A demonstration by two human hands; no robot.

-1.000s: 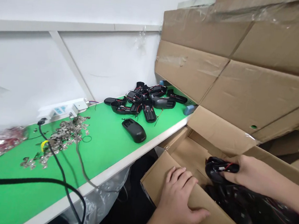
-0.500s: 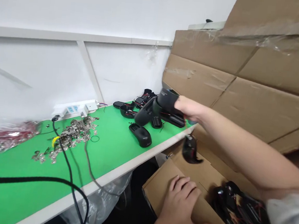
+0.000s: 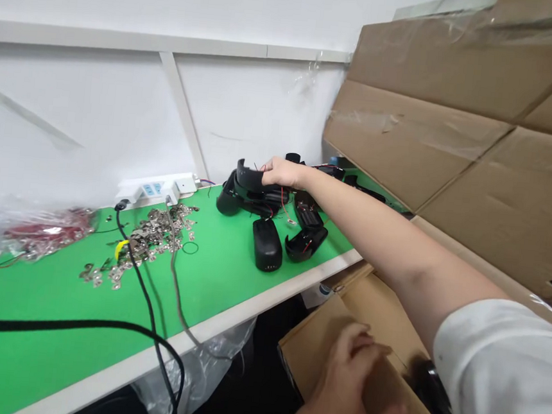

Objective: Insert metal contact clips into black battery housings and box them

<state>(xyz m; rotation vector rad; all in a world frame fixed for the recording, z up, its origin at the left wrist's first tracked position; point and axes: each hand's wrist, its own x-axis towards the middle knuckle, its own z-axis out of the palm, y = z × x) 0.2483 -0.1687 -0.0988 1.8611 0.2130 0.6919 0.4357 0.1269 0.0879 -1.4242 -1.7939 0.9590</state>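
Observation:
My right hand (image 3: 283,173) is closed on a black curved shell (image 3: 249,177) over a pile of black plastic housings with thin red wires. In front of the pile lie a rounded black housing (image 3: 267,245) and an open black shell (image 3: 305,243), near the edge of the green table (image 3: 211,285). My left hand (image 3: 351,387) is slightly blurred at the flap of a cardboard box (image 3: 315,346), its fingers loosely curled and its thumb apart, with nothing visible in it.
A white power strip (image 3: 156,187) stands by the wall, with small metal pieces (image 3: 153,231) in front and bagged red parts (image 3: 49,232) at the left. Black cables (image 3: 143,285) cross the table. Tall cardboard (image 3: 418,129) rises at the right. More black parts lie inside the box.
My right hand has moved left and farther over the pile. Black parts have shifted, and a shell now lies near the table edge. My left hand's fingers have curled more. The view has shifted.

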